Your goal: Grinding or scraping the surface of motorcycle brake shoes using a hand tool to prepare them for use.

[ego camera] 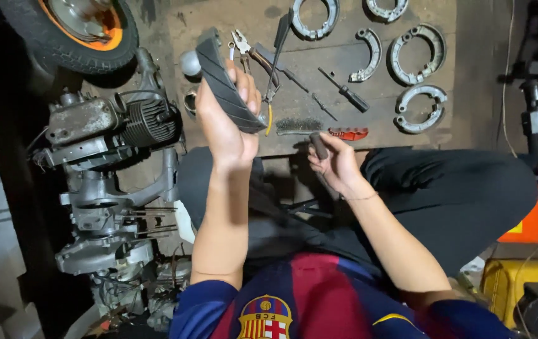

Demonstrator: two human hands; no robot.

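Ribbed black rubber pedal pad [226,81]: gripped in raised left hand [228,125], long axis running up-left to down-right, upper end toward the tyre [68,31].
Right hand [335,164]: closed on a small dark cylinder [319,145], its lower part hidden.
Board [319,135] beyond: wire brush [319,127], pliers [247,49], screwdriver [344,91], brake shoes [416,53].
Engine [115,132] at left, partly in shadow.

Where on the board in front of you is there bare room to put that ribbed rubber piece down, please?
Bare board lies between the screwdriver and the brake shoes at the right. It is crowded around the pliers and wire brush, near the left hand holding the ribbed rubber piece.
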